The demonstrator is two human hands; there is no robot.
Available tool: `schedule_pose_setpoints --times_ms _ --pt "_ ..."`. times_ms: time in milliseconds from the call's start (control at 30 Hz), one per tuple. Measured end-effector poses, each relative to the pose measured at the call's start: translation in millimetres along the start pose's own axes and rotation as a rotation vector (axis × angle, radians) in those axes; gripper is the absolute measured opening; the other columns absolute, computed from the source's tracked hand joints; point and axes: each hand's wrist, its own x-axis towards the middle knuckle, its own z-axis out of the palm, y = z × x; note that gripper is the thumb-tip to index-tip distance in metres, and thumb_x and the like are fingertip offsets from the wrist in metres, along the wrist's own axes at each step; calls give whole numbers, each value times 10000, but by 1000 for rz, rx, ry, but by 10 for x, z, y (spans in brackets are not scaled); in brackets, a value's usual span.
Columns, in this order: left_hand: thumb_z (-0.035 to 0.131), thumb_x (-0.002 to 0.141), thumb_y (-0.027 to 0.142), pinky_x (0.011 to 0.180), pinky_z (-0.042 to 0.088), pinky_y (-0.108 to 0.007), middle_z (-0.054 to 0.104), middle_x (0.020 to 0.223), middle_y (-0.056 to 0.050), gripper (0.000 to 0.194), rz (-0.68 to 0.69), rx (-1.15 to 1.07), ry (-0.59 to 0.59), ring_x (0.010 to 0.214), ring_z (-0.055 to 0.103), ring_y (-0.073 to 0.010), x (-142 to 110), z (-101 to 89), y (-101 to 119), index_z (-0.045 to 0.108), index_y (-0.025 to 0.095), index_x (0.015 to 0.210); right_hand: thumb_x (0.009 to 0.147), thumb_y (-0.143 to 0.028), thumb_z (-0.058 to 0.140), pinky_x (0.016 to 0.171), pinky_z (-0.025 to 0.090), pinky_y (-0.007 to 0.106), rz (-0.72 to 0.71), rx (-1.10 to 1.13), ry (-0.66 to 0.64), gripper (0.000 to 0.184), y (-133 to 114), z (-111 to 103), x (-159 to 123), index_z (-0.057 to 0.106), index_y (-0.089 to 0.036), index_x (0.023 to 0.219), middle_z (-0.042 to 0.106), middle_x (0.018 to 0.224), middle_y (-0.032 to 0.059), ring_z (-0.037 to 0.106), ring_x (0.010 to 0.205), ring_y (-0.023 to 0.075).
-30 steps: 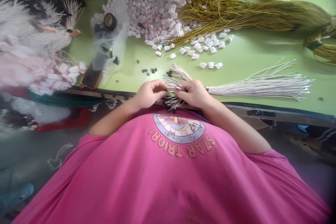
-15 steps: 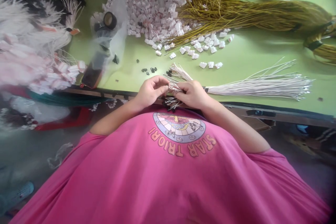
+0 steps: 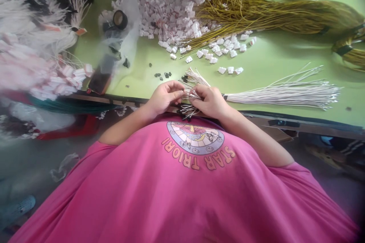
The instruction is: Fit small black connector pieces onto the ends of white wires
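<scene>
A bundle of white wires (image 3: 276, 94) lies along the table's near edge, its ends fanned out on both sides. My right hand (image 3: 210, 100) is closed on several wires near the bundle's left end, with their metal tips poking past the fingers. Facing it, my left hand (image 3: 167, 98) has thumb and forefinger pinched at the wire tips; what sits between them is too small to make out. Small black connectors (image 3: 184, 79) cap some wire ends behind the hands. Several loose black connectors (image 3: 164, 75) lie on the table just beyond my left hand.
White connectors (image 3: 171, 15) form a large heap at the back. Yellow wires (image 3: 270, 15) stretch right from it. A roll of black tape (image 3: 120, 19) rests on a plastic bag (image 3: 129, 45), beside a phone-like dark object (image 3: 99, 78). White wire bundles with connectors (image 3: 34, 60) pile up at left.
My left hand's fingers met the wire tips by my right hand, then drew slightly back. The right hand keeps its hold on the wires. The view has shifted a little.
</scene>
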Motion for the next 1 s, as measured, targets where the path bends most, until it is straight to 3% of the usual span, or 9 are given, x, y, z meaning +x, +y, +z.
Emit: schedule_pose_setpoints --times_ms 367,1000 --pt "695 719 190 549 487 -204 602 680 16 141 14 170 72 577 551 -72 -155 54 160 611 143 822 747 -298 570 518 303 252 12 139 81 185 15 -13 -29 583 -144 646 492 565 -10 401 550 89" --pt "685 737 206 587 520 -213 650 743 -2 141 -6 240 94 574 555 -63 -172 67 142 642 140 853 752 -274 544 503 309 231 -62 32 125 273 53 42 -18 456 -163 519 418 499 -27 387 517 73"
